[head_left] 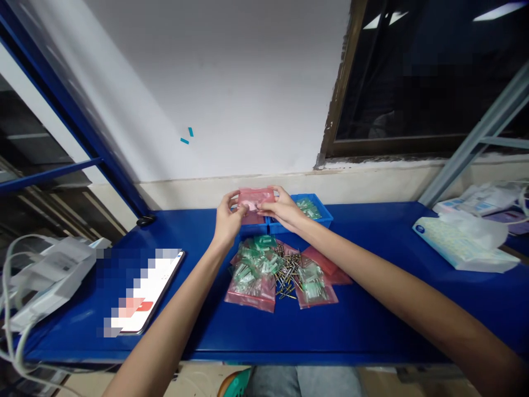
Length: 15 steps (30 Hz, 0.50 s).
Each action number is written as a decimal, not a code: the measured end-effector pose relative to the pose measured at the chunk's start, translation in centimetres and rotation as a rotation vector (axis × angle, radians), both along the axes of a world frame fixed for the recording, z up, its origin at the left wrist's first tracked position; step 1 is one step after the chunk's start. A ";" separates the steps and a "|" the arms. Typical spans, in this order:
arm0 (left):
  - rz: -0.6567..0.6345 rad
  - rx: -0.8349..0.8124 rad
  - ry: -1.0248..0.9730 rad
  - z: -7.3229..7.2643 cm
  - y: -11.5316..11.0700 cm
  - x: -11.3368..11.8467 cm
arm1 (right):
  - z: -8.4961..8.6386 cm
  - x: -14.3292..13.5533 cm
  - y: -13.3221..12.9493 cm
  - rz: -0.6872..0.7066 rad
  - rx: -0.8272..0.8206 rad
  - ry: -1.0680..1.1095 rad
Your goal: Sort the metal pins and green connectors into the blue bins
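Note:
Both hands hold a pink translucent zip bag [255, 196] above the far part of the blue table. My left hand [230, 216] pinches its left side, and my right hand [285, 207] pinches its right side. Behind and below them stand blue bins; the right bin [326, 215] has small green-and-clear packets [308, 208] in it. Nearer me lies a loose pile of thin metal bits [288, 270]. To its left, green packets rest on a pink bag [250, 298]; to its right is another pink bag [316, 295] with green packets on or in it.
A lit phone [155, 286] lies on the blue table [355, 336] at left, beside white boxes with cables [53, 275]. A tissue pack [458, 242] sits at right. The wall [231, 110] rises behind the table, with shelf posts [467, 132] at both sides.

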<state>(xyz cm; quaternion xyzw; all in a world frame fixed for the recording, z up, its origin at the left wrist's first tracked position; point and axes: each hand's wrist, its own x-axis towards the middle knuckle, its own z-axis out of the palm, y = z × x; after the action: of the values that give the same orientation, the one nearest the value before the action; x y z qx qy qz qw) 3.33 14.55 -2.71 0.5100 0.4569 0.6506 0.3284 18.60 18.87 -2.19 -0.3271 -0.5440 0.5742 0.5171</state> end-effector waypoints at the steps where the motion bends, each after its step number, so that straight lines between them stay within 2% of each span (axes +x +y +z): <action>1: 0.004 -0.010 0.016 0.2 0.6 -0.2 | 0.1 0.2 0.4 -0.050 0.032 -0.046; 4: -0.019 -0.072 0.133 1.3 2.8 -1.1 | 0.4 0.6 2.1 -0.146 0.186 -0.326; 8: -0.132 -0.171 0.656 2.6 6.1 -2.1 | 0.6 0.6 3.9 -0.110 0.351 -0.720; 11: -0.143 -0.193 0.845 2.5 7.6 -2.1 | 0.0 0.3 4.2 -0.157 0.444 -0.901; 15: -0.110 -0.162 1.068 1.6 7.8 -1.4 | -0.7 -0.2 4.3 -0.147 0.521 -1.100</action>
<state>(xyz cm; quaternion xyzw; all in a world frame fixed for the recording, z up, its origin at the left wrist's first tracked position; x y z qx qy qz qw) 1.94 22.40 -1.10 0.7658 0.5817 0.2452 0.1224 18.41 23.13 -2.90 -0.4750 -0.8297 0.1321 0.2616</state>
